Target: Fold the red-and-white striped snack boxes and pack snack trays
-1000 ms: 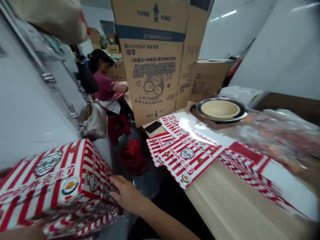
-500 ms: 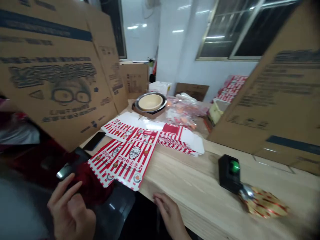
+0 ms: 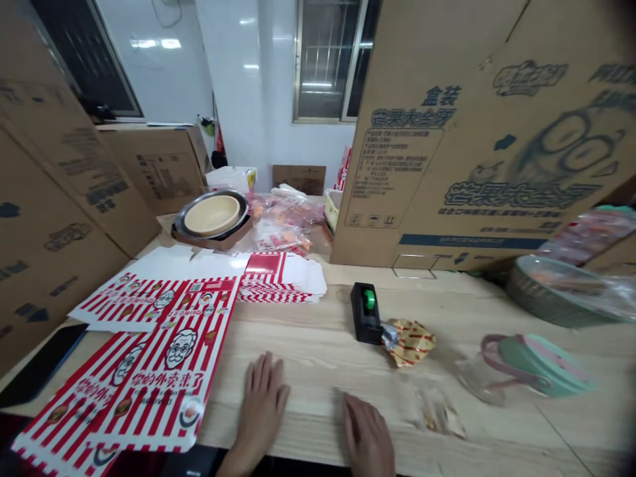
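Note:
My left hand [image 3: 261,405] lies flat on the wooden table near its front edge, fingers slightly apart and holding nothing. To its left are flat red-and-white striped cardboard sheets [image 3: 163,397] with a printed bearded face. My right hand [image 3: 368,434] rests on the table at the front, its fingers loosely bent and close together; nothing shows in them. Beyond it stands a black tape dispenser [image 3: 366,318] with a green roll. A crumpled gold-and-red wrapper [image 3: 410,342] touches the dispenser. Behind the sheets lies a stack of folded striped boxes [image 3: 283,278].
Tall cardboard boxes stand left [image 3: 64,199] and right [image 3: 397,152]. A cream bowl [image 3: 211,215] sits in a metal basin at the back, beside clear plastic bags [image 3: 283,218]. On the right are a green-lidded jar [image 3: 541,364] and a large basin [image 3: 546,298]. A black phone [image 3: 42,364] lies left.
My view has swung right. My left hand has come from the air above my lap onto the table. My right hand has moved further onto the table.

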Demonstrator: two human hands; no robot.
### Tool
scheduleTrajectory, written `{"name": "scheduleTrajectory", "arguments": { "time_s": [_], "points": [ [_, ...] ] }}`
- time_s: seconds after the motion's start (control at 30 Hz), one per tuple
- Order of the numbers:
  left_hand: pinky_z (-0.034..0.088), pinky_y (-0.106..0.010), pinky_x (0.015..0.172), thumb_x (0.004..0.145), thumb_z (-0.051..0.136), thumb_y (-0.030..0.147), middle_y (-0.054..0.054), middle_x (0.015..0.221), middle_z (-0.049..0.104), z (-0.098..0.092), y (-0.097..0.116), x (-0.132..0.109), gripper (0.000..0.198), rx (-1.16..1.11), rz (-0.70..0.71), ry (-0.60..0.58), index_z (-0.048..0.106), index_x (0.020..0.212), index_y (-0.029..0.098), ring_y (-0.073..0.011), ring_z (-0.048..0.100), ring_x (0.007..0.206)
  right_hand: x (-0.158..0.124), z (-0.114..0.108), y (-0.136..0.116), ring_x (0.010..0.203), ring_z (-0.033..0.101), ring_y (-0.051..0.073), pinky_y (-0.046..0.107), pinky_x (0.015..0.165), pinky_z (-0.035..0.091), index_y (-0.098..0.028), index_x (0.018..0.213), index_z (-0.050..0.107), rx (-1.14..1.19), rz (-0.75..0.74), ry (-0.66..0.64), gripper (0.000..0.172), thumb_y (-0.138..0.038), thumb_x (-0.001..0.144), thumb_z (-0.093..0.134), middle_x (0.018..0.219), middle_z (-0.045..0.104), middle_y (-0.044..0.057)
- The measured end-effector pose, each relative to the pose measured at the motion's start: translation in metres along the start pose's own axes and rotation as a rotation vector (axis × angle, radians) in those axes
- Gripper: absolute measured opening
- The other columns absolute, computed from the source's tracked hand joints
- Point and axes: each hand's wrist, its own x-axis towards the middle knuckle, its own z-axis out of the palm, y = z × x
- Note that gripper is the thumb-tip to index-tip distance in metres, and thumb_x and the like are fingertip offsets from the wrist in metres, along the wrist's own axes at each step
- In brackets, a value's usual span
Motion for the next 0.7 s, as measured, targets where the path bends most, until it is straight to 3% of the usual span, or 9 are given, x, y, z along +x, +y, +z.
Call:
{"name": "scheduleTrajectory", "arguments": {
  "time_s": [0.1, 0.7],
  "points": [
    [0.032, -0.052, 0.102, 0.086, 0.045, 0.029, -0.01, 0.132, 0.048, 0.021, 0.0, -0.008, 0.039, 0.09, 0.052, -0.067, 0.05, 0.124, 0.022, -0.0273, 0.04, 0.124, -0.001, 0.003, 0.0, 0.087, 0.062, 0.02, 0.032, 0.074, 0.052, -0.016, 0.107, 0.058, -0.032, -0.027, -0.038, 0.027, -0.028, 0.09, 0.042, 0.095, 0.068, 0.008],
    [0.034, -0.051, 0.103, 0.088, 0.041, 0.026, -0.007, 0.137, 0.044, 0.009, 0.0, -0.007, 0.039, 0.056, 0.021, -0.135, 0.047, 0.126, 0.024, -0.024, 0.037, 0.127, -0.008, 0.011, 0.017, 0.084, 0.063, 0.02, 0.031, 0.072, 0.051, -0.015, 0.107, 0.057, -0.084, -0.127, -0.039, 0.028, -0.031, 0.09, 0.042, 0.094, 0.068, 0.008]
  ]
}}
